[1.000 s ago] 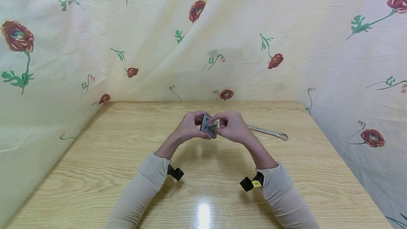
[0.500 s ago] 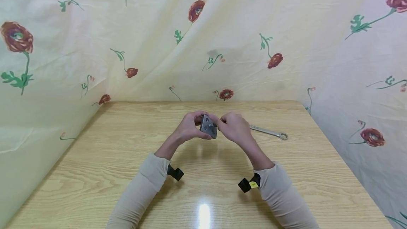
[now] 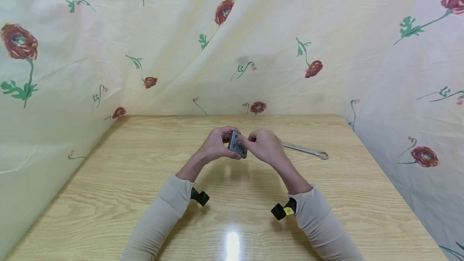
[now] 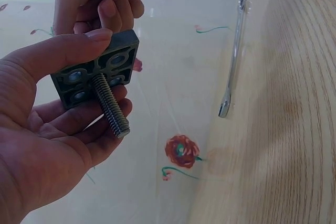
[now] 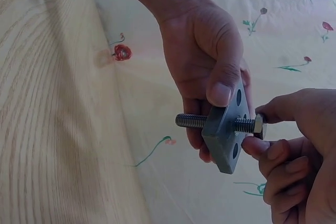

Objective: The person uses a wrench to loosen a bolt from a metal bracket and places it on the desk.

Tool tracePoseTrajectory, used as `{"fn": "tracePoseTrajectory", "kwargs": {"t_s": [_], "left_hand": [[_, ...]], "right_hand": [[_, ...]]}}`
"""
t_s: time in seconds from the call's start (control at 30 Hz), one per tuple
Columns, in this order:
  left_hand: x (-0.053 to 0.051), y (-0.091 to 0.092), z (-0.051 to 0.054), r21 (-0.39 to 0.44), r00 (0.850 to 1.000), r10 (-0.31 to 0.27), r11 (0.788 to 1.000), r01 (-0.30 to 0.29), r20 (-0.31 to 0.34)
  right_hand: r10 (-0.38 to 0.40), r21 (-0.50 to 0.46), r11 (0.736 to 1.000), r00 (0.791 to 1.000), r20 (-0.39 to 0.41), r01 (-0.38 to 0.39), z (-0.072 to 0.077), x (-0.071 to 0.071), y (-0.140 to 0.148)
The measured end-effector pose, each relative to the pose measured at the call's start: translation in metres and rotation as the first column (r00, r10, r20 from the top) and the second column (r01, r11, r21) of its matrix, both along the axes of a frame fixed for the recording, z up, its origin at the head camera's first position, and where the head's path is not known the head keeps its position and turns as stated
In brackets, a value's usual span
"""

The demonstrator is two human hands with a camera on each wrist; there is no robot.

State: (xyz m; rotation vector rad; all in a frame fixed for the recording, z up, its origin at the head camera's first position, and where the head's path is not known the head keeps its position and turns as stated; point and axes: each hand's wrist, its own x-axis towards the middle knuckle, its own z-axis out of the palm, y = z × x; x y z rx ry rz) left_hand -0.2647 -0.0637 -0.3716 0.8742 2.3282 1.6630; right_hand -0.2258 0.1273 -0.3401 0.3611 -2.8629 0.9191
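Note:
A square grey plate (image 3: 237,145) with several holes is gripped at its edges by my left hand (image 3: 216,145), raised above the table. Through its middle runs a threaded bolt (image 5: 191,121); in the right wrist view it sticks out on both sides, with the hex head (image 5: 259,126) standing off the plate. My right hand (image 5: 302,156) has thumb and index finger at that head, pinching it, the other fingers curled. In the left wrist view the bolt's long threaded end (image 4: 112,106) points out beside the left fingers, and the head is hidden behind the plate.
A silver combination wrench (image 3: 306,149) lies on the wooden table (image 3: 108,196), right of my right hand. Flower-patterned cloth (image 3: 174,43) hangs behind the table and along both sides. Each wrist carries a small black camera.
My right hand's fingers have shifted around the bolt head, first drawing right and then back slightly left. The left hand and the plate have stayed almost still.

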Motion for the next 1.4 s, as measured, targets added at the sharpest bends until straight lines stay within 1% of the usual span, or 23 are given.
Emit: {"fn": "tracePoseTrajectory", "kwargs": {"t_s": [0.2, 0.4, 0.63, 0.87, 1.07, 1.23, 1.4], "left_hand": [[0.0006, -0.0002, -0.0002, -0.004, 1.000, 0.001, 1.000, -0.001, 0.003], [0.0008, 0.0004, 0.0004, -0.010, 1.000, 0.005, 1.000, -0.005, 0.011], [0.0000, -0.0004, -0.0006, -0.017, 1.000, 0.015, 1.000, -0.015, 0.014], [0.0006, -0.0010, -0.0003, -0.013, 1.000, 0.012, 1.000, -0.012, 0.008], [0.0006, 0.0000, 0.0009, -0.015, 1.000, 0.011, 1.000, -0.011, -0.005], [0.0013, 0.0006, 0.0013, -0.002, 1.000, 0.002, 1.000, -0.002, 0.002], [0.0011, 0.0006, 0.0005, -0.005, 1.000, 0.003, 1.000, -0.003, 0.005]], "right_hand": [[0.025, -0.010, 1.000, 1.000, 0.011, -0.025, 0.0032, 0.0015, 0.0022], [0.035, -0.018, 0.999, 0.999, 0.024, -0.035, 0.0063, 0.0020, 0.0036], [0.094, -0.040, 0.995, 0.995, -0.016, -0.094, 0.0050, 0.0019, 0.0043], [0.156, -0.055, 0.986, 0.985, -0.075, -0.160, 0.0048, 0.0031, 0.0042], [0.174, -0.054, 0.982, 0.979, -0.103, -0.181, 0.0045, 0.0027, 0.0038], [0.189, -0.041, 0.980, 0.974, -0.128, -0.195, 0.0034, 0.0014, 0.0033], [0.207, -0.017, 0.977, 0.969, -0.132, -0.211, 0.0023, 0.0003, 0.0042]]}}
